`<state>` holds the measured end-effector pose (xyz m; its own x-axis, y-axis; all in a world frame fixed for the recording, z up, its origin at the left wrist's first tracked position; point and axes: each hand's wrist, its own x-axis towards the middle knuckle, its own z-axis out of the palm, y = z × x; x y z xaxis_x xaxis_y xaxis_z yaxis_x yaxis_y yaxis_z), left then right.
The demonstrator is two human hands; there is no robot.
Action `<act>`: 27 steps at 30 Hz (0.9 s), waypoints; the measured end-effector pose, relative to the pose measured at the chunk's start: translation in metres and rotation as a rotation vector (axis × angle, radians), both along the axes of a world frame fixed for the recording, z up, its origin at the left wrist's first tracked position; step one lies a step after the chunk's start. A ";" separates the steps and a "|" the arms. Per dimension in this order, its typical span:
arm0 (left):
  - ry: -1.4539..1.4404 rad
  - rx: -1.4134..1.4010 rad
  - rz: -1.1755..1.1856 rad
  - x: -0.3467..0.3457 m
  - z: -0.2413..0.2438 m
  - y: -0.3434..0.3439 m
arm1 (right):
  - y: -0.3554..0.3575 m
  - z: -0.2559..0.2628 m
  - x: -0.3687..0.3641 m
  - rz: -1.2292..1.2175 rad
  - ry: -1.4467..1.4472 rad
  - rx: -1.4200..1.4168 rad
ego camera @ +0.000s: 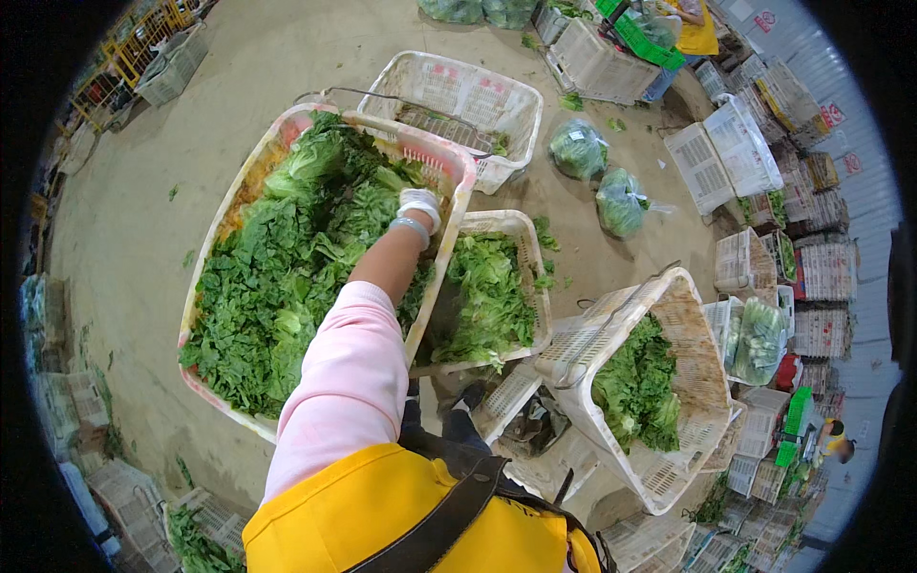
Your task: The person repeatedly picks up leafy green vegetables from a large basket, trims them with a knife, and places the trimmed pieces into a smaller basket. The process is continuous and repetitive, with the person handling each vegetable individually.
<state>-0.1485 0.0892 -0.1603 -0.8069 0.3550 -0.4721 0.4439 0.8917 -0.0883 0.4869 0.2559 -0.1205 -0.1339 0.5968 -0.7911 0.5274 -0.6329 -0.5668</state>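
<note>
My left hand (420,205), in a white glove with a pale bracelet at the wrist, reaches into a large plastic crate (458,161) near its right wall. Chopped and whole leafy greens (272,286) heap the crate's left and near side. A paler green head (308,168) lies at the far end. The hand's fingers are turned away among the leaves, so its grip is hidden. My right hand is out of view. To the right sits a smaller crate (542,315) of lettuce leaves (487,294). A tilted white crate (691,308) holds more lettuce (637,387).
A white crate (526,114) with leaf scraps stands behind the large one. Two bagged bundles of greens (579,149) (620,204) rest on the floor. Crate stacks (824,265) line the right wall. A person in yellow (695,32) stands at the upper right by a green crate (637,39).
</note>
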 end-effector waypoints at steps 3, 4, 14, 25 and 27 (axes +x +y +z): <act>0.099 -0.076 -0.068 0.001 -0.017 0.008 | -0.009 0.001 0.001 0.038 -0.021 -0.012; 0.009 -0.129 -0.022 -0.003 -0.019 0.013 | -0.011 0.001 0.000 0.054 -0.021 -0.011; -0.094 0.028 0.170 -0.007 -0.019 -0.009 | -0.008 0.034 -0.059 0.334 0.074 -0.068; -0.468 1.527 0.403 0.027 0.117 -0.138 | -0.010 0.022 -0.119 0.878 0.228 0.168; -0.739 1.642 0.399 0.062 0.158 -0.148 | -0.013 0.050 -0.162 1.137 0.302 0.644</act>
<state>-0.0868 -0.0588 -0.0024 -0.7625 0.6307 -0.1444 -0.2507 -0.0823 0.9646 0.3247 0.2433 -0.0702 -0.9194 0.2912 -0.2645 0.3811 0.4921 -0.7827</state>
